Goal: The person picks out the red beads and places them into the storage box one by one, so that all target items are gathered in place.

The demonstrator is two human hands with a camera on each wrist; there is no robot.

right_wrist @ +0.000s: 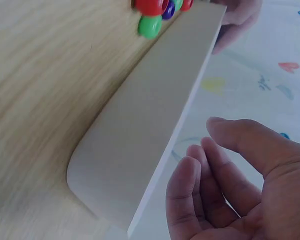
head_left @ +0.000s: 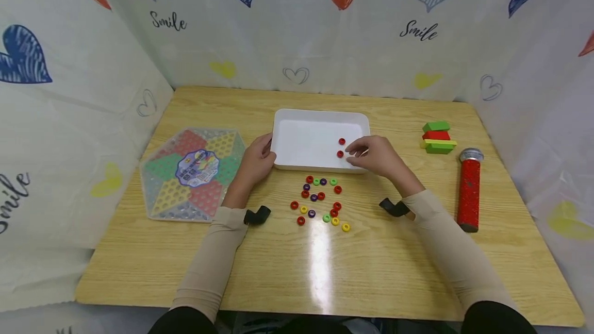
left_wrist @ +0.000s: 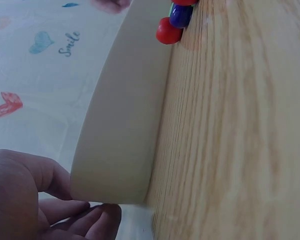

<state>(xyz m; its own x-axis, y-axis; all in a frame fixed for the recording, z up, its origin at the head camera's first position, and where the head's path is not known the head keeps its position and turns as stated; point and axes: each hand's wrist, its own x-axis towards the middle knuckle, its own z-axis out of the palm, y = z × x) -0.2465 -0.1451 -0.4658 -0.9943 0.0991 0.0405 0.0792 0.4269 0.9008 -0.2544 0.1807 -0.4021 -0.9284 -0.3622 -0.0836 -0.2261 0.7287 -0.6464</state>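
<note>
A white rectangular tray (head_left: 303, 138) lies toward the back middle of the table. Two red ring beads (head_left: 342, 142) are inside it near its right end. My left hand (head_left: 257, 161) grips the tray's left end; the left wrist view shows the thumb at the corner of the wall (left_wrist: 117, 125) and bent fingers beside it. Over the tray's right end hovers my right hand (head_left: 375, 156), fingers loosely bent near the two beads. In the right wrist view its thumb (right_wrist: 240, 135) and fingers are apart, with nothing between them.
Several red, yellow, green and purple beads (head_left: 320, 196) are scattered in front of the tray. A hexagonal box (head_left: 158, 210) with coloured triangles lies at left. At right are stacked coloured blocks (head_left: 437, 138) and a red glittery cylinder (head_left: 468, 192) with a silver top. Heart-printed curtains surround the table.
</note>
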